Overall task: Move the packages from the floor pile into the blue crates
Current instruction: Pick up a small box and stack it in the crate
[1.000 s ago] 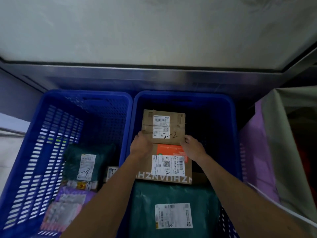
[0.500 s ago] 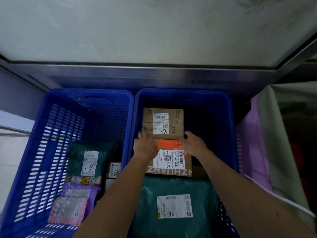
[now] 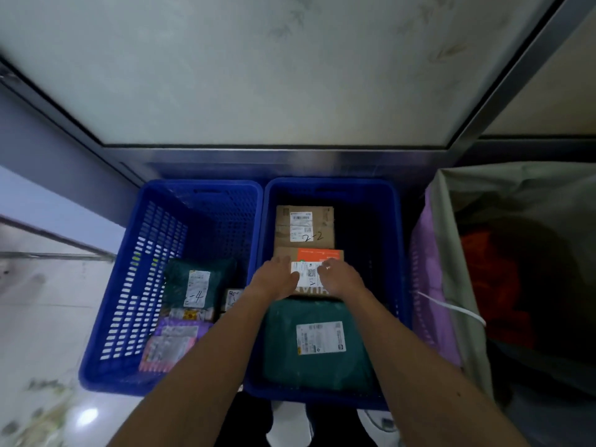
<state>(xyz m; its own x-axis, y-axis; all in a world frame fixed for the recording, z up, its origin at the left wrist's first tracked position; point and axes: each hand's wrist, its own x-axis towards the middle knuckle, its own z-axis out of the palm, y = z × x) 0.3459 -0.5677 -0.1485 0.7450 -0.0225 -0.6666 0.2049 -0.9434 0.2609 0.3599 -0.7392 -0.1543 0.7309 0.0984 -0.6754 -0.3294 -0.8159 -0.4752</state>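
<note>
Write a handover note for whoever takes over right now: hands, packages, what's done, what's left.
Left hand: open, empty, over the orange-label box.
Right hand: loosely curled, empty, over the same box; contact unclear.
Right crate: 2-2 box at the far end, orange-label box in the middle, large teal bag nearest.
Left crate: teal bag marked -4, purple packets, small parcels.
Done: these packages are crated.
Left: the floor pile is out of view; check it and fetch what remains.
</note>
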